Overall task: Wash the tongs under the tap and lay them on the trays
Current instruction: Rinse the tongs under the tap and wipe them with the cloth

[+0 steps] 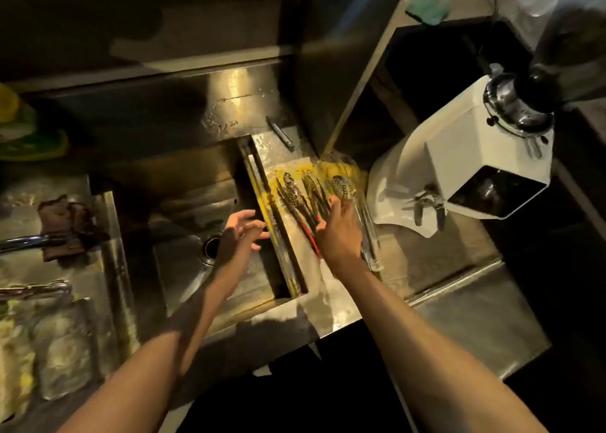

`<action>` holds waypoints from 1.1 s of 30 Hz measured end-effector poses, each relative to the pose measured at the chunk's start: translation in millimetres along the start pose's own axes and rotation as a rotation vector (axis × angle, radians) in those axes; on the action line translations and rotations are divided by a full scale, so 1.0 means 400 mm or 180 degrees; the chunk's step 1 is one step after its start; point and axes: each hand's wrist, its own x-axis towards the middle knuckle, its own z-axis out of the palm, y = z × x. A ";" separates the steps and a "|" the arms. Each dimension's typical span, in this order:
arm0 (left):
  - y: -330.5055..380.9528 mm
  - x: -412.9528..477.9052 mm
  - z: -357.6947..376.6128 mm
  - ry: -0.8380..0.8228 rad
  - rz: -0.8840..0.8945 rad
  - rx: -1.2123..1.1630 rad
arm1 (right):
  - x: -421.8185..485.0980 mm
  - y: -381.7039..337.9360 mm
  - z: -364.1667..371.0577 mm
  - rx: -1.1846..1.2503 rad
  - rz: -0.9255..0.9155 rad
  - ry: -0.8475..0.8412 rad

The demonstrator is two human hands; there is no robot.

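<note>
Now | right hand [339,235] palm-down on tongs [296,199], grip loose | left hand [241,235] over sink [183,252], fingers spread

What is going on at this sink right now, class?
A person is working at a dim steel sink. The right hand rests on a bunch of tongs lying on the counter just right of the basin, apparently laying them down or gathering them. The left hand hovers open and empty over the basin's right edge. The tap is off to the left, with a brown cloth draped on it. A white machine stands to the right.
</note>
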 end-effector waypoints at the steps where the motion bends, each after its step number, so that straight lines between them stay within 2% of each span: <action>1: -0.002 0.004 0.024 -0.0011 0.0030 0.0025 | 0.012 0.028 0.001 -0.0109 0.0049 -0.0165; 7: -0.002 0.030 0.129 0.0207 -0.0142 -0.0087 | 0.078 0.114 0.005 -0.0505 -0.0150 -0.1206; 15: 0.006 0.024 0.187 0.0339 -0.0024 -0.0142 | 0.116 0.136 0.006 -0.0399 -0.0307 -0.1513; 19: 0.007 0.022 0.196 0.0378 0.0063 -0.0040 | 0.107 0.148 0.002 -0.0459 -0.0598 -0.1244; 24: 0.017 0.007 0.197 0.0382 0.0231 0.0041 | 0.086 0.142 0.002 0.0068 -0.0370 -0.0897; 28: 0.005 0.007 0.191 0.0373 0.0157 -0.0061 | 0.073 0.150 -0.009 0.0047 -0.0339 -0.0548; 33: -0.004 0.003 0.195 0.0408 0.0053 -0.0052 | 0.060 0.155 -0.020 0.0375 -0.0320 -0.0539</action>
